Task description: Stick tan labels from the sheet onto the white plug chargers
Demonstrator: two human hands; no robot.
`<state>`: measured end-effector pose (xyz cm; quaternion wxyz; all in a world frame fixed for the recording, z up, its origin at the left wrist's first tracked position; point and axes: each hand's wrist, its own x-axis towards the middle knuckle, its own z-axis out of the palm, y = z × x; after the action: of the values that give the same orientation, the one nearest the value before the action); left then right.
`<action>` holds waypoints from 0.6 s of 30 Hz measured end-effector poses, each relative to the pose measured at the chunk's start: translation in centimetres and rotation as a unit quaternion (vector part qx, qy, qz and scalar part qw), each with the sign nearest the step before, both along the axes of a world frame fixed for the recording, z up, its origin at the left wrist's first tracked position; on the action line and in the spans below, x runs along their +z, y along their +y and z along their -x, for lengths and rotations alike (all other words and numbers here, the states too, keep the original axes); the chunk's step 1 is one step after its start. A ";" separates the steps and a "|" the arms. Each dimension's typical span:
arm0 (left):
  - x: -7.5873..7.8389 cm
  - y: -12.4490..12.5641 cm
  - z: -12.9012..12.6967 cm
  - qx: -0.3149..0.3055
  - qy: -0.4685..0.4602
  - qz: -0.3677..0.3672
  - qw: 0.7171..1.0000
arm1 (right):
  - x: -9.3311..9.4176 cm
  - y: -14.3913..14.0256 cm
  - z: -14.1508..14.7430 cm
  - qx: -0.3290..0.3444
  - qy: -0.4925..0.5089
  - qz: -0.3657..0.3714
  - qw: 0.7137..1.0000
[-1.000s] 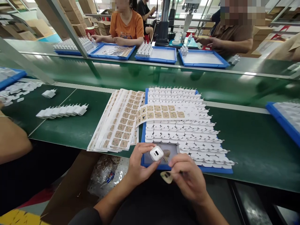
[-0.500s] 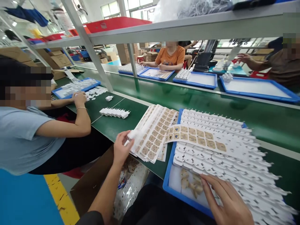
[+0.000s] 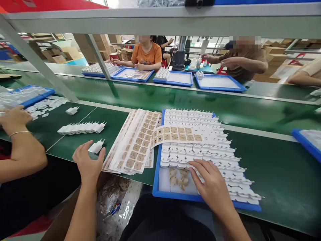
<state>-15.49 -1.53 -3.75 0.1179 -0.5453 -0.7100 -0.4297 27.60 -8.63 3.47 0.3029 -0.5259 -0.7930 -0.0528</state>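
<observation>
- Small white plastic charger plug (image 3: 96, 147) by the left hand (image 3: 87, 164): smooth, slightly glossy shell, shiny metal prongs.
- Green bench mat (image 3: 276, 167): matt, smooth, rubbery look.
- Shallow blue plastic tray (image 3: 175, 195): smooth rim, white matt floor.
- Rows of white plastic plugs (image 3: 200, 147) under the right hand (image 3: 213, 187): same gloss.
- White paper sheets of tan stickers (image 3: 135, 147): backing matt, stickers satin.
- Peeled tan film scraps (image 3: 179, 177): thin, curled, semi-clear.
- Clear crinkled plastic bag (image 3: 117, 201): glossy.
- Grey metal shelf frame (image 3: 160, 21): painted, smooth.
</observation>
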 end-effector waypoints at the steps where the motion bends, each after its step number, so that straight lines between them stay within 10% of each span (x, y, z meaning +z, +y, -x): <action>1: 0.8 -0.4 -2.0 -0.039 0.009 -0.017 0.999 | 0.2 0.1 0.4 0.002 -0.010 0.001 1.000; 10: 7.0 2.1 -15.9 -0.388 0.004 0.084 0.918 | 1.2 1.9 5.9 0.085 -0.084 0.053 0.991; 18: 11.8 11.5 -24.1 -0.481 0.109 0.297 0.818 | 4.2 6.8 -1.1 -0.045 -0.176 0.154 0.971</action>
<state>8.56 9.95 8.10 -0.1943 -0.8693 -0.4331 -0.1377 28.70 -1.79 7.68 0.0714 -0.5838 -0.8080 -0.0348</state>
